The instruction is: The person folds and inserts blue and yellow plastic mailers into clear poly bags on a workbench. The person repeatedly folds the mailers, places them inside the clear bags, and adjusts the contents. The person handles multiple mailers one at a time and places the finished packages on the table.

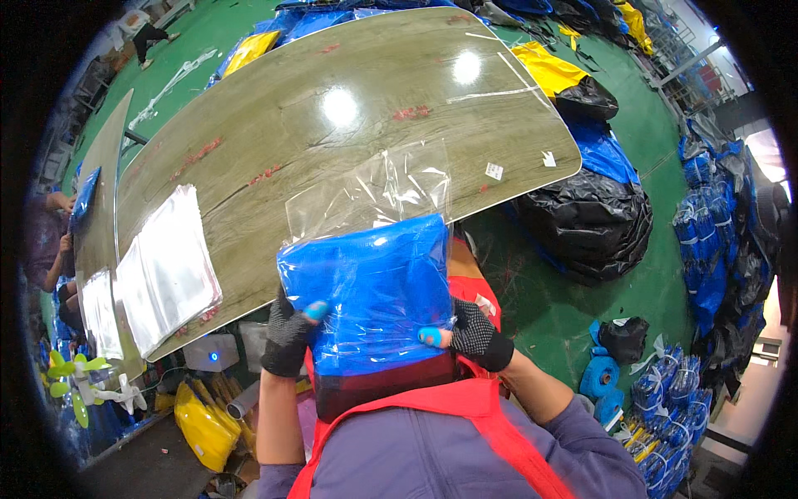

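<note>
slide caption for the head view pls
Gloved left hand and gloved right hand hold a clear-bagged blue bundle at a wood-grain table.

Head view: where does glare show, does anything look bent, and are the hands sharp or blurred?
Head view: two round white glare spots on the wood-patterned tabletop, and bright streaks on the clear plastic beyond the blue bundle; head view: the tabletop's far edge bows, likely partly from the fisheye lens; head view: left hand and right hand look fairly sharp.
</note>
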Action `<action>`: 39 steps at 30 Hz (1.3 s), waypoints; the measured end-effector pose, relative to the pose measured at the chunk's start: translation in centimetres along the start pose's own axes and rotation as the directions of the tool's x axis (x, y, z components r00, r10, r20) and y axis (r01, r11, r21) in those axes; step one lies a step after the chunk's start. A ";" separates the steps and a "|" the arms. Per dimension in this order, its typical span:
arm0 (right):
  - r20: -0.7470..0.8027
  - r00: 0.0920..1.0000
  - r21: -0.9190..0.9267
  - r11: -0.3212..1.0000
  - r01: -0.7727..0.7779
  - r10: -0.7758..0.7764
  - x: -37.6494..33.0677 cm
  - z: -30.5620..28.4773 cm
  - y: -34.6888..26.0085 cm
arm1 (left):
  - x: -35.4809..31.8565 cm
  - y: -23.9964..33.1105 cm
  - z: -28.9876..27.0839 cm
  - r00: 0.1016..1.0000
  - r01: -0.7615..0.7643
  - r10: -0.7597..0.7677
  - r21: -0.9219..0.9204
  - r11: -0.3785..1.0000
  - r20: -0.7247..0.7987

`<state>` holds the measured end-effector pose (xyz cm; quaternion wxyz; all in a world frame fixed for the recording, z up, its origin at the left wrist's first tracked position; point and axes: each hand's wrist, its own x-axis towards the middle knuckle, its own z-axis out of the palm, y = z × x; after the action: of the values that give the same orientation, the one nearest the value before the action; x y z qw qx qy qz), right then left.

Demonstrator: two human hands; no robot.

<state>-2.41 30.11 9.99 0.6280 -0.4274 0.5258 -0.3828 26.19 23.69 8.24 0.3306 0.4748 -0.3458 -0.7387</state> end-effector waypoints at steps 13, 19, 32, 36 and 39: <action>-0.148 0.987 0.277 0.961 -0.011 0.054 0.9 -0.7 -0.3 | 0.9 -0.5 1.2 0.989 -0.116 0.107 0.088 0.989 0.099; -0.101 0.995 0.342 0.940 0.009 0.027 1.2 -1.3 1.8 | -1.3 -2.5 0.0 0.989 -0.141 0.143 0.045 0.989 -0.043; -0.178 0.982 0.397 0.907 0.137 -0.070 2.9 -1.8 1.5 | 1.3 -3.5 -0.5 0.966 -0.256 0.241 -0.245 0.935 -0.092; -0.065 0.988 0.127 0.983 -0.130 0.139 2.2 -0.5 2.0 | 1.3 -3.0 -0.7 0.931 -0.301 0.238 -0.214 0.929 -0.275; -0.001 0.975 0.001 0.975 -0.223 0.223 1.5 -0.3 1.5 | 1.7 -2.3 -0.9 0.988 -0.135 0.139 0.055 0.989 -0.073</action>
<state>-2.39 29.19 8.04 0.6671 -0.3652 0.5704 -0.3104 26.12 23.33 5.24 0.3816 0.4858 -0.3830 -0.6868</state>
